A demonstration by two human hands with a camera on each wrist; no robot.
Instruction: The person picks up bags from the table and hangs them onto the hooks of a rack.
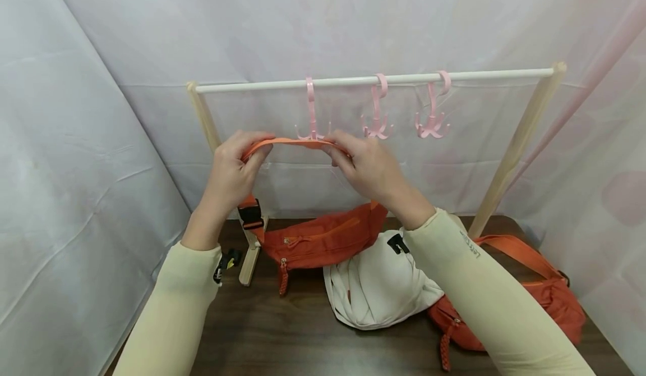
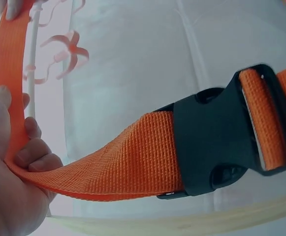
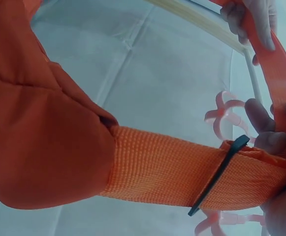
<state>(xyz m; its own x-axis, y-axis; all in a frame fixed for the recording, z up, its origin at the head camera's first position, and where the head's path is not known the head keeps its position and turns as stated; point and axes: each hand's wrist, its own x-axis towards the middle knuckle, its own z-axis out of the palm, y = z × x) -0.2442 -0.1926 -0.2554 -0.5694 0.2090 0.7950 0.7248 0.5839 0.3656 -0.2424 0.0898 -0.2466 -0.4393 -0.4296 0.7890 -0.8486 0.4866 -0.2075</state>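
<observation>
Orange waist bag hangs below the white rail; long axis runs crosswise, roughly along the rail, left end lower, right end tilted up. Zipper pull dangles from the low end. Strap arched above the bag; left hand and right hand each pinch it between thumb and fingers. Black buckle on the strap's left run, fastened.

Rail carries three pink hooks: left, middle, right. Strap crosses in front of the left hook's prongs; contact cannot be told. On the tabletop, below the rail: white bag, partly covered by the hanging bag; second orange bag toward the rail's right post, partly behind the right sleeve. Sleeve lettering begins "Let"; remainder illegible.
</observation>
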